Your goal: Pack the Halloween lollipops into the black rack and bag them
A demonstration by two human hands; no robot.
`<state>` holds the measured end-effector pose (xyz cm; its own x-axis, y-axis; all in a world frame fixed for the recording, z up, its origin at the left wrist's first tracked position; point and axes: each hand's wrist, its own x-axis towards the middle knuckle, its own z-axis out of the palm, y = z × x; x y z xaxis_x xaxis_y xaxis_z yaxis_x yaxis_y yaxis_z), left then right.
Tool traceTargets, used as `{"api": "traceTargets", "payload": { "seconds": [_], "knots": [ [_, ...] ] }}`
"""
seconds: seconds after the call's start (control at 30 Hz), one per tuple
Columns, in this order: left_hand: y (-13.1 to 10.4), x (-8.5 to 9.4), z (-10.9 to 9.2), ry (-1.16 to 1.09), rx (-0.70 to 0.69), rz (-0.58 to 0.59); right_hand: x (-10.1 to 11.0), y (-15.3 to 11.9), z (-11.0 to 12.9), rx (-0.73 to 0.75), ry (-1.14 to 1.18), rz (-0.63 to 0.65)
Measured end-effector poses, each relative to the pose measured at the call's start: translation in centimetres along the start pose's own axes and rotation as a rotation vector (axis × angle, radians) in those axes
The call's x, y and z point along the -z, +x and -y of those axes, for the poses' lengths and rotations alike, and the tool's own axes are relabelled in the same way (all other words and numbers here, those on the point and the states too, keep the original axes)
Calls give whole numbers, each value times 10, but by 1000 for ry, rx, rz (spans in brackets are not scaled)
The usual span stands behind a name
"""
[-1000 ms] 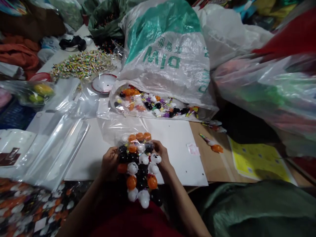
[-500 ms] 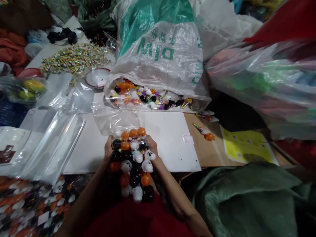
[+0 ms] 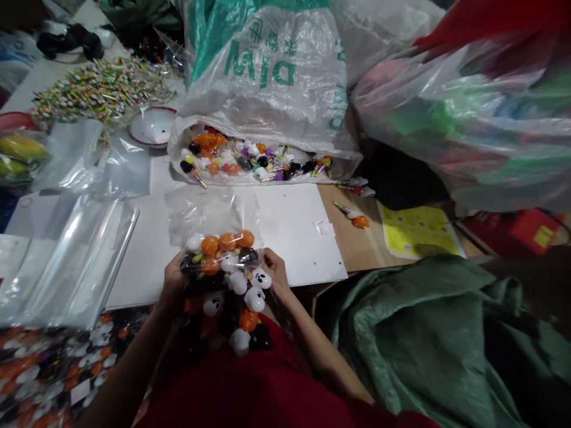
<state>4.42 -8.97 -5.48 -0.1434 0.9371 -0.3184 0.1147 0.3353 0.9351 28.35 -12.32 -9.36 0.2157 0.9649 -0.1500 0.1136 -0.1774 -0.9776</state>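
Observation:
A clear plastic bag (image 3: 209,211) lies with its upper part over the white board, and several orange, black and white Halloween-shaped pieces (image 3: 227,241) fill its lower part. My left hand (image 3: 173,276) grips the bag's left edge. On the other edge, my right hand (image 3: 275,274) has its fingers closed on the bag, beside white ghost-faced pieces (image 3: 255,299). The filled part hangs between my forearms, over the red shirt. Some of its dark pieces are hard to make out.
Behind the white board (image 3: 298,226), a large woven sack (image 3: 285,107) spills similar pieces. Flat clear bags (image 3: 75,255) lie left, near a bowl (image 3: 154,125) and a pile of small sticks (image 3: 102,89). Right are a loose piece (image 3: 359,221), yellow sheet (image 3: 419,232) and green sack (image 3: 401,321).
The view has shifted, so the table things appear farther left and higher. Both hands still hold the bag, which now tilts a little, its left side turned more into shadow.

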Motion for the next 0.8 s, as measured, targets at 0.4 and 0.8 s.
{"api": "traceTargets", "payload": {
  "seconds": [0.4,0.8],
  "knots": [
    [0,8,-2,185,-245,-184,4,18,27,-134,199,-84],
    [-34,37,-17,574,-570,34,2,-42,38,-69,200,-78]
  ]
}}
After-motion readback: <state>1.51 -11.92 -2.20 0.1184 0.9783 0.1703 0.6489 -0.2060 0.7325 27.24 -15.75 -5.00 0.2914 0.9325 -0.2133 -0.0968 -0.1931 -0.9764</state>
